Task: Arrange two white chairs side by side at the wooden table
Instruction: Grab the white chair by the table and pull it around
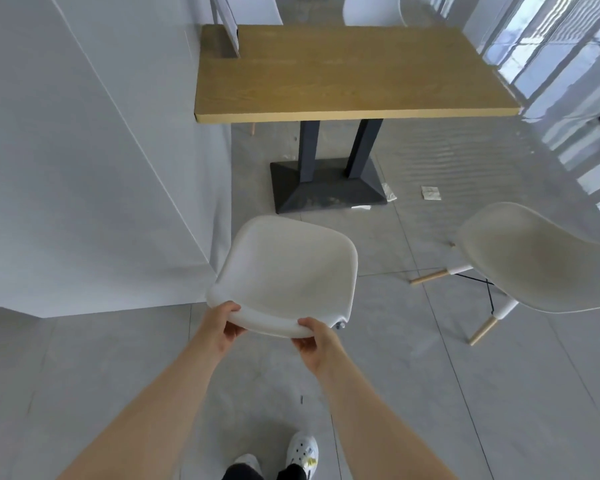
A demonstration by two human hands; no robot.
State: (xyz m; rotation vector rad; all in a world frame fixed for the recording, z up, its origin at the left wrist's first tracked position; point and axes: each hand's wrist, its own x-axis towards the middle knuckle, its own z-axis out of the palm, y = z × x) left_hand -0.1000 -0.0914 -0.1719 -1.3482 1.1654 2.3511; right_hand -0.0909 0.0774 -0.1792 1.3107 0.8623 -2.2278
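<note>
Hands (271, 332) on white chair (288, 271) backrest.

Near chair (284, 271) before table (343, 71); second chair (548, 261) right

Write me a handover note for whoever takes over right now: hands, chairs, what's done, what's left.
Left hand and right hand: both grip the top edge of the near chair's backrest.
Near chair: short of the wooden table, facing it, not yet tucked in.
Second chair: off to the right, apart from the first and away from the table, untouched.
Done: nothing placed yet.
Left: move the held chair to the table's near edge, then set the second beside it.
</note>
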